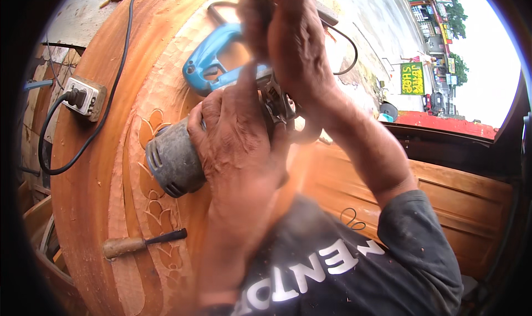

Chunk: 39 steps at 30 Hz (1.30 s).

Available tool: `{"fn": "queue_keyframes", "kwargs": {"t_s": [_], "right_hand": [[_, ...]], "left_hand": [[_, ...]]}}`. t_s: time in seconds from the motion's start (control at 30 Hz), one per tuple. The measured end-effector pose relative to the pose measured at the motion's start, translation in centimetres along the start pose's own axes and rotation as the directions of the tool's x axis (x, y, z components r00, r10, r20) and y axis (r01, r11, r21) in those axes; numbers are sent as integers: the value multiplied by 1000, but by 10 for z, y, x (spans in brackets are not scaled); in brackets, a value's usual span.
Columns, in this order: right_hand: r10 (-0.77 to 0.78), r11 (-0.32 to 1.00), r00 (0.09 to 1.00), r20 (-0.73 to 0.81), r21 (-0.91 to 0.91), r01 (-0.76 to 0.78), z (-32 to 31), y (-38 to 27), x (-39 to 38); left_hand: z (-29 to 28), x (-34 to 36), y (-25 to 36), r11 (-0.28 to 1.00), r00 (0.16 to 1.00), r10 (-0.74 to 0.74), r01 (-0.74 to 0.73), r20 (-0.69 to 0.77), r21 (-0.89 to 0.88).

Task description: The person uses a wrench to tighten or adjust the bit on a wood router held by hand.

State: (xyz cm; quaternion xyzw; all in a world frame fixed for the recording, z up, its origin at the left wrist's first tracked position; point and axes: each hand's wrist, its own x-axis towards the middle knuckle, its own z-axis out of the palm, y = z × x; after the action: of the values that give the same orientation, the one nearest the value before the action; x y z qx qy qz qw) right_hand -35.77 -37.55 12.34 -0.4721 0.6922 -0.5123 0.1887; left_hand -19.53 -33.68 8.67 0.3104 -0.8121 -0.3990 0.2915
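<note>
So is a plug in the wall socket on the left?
Plugged in: a black plug sits in the white socket, its cable looping away across the wood.

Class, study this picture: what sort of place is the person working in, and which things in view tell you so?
Most likely a woodcarving workshop open to a street. A large carved wooden panel with leaf motifs lies under the hands, a grey power tool is gripped by the left hand, and a wooden-handled chisel rests nearby.

This was a woodcarving workshop, open to a street. A large carved wooden panel (119,166) with flower motifs lay there, with a wooden-handled chisel (143,242), a blue power tool (213,58), a grey motor tool (173,160) and a dusty wall socket (84,97).
</note>
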Motion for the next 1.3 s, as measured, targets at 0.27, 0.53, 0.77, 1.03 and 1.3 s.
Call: {"fn": "queue_keyframes", "kwargs": {"t_s": [0.27,0.53,0.77,1.03,1.3], "right_hand": [[542,811,802,249,96,-578,10,14,41],[-15,877,963,271,-459,142,26,38,45],[170,944,979,114,265,-195,3,-70,16],[-427,835,900,-89,343,431,-38,-72,-121],[-588,785,808,19,251,566,-45,-41,-140]], "left_hand": [[-10,-4,4,994,997,-81,82,-12,72],[-9,3,4,993,997,-73,73,-4,95],[-5,1,4,997,998,-60,61,-12,50],[-6,4,7,997,998,-34,30,52,65],[-1,3,1,991,1000,-17,13,23,133]]}}
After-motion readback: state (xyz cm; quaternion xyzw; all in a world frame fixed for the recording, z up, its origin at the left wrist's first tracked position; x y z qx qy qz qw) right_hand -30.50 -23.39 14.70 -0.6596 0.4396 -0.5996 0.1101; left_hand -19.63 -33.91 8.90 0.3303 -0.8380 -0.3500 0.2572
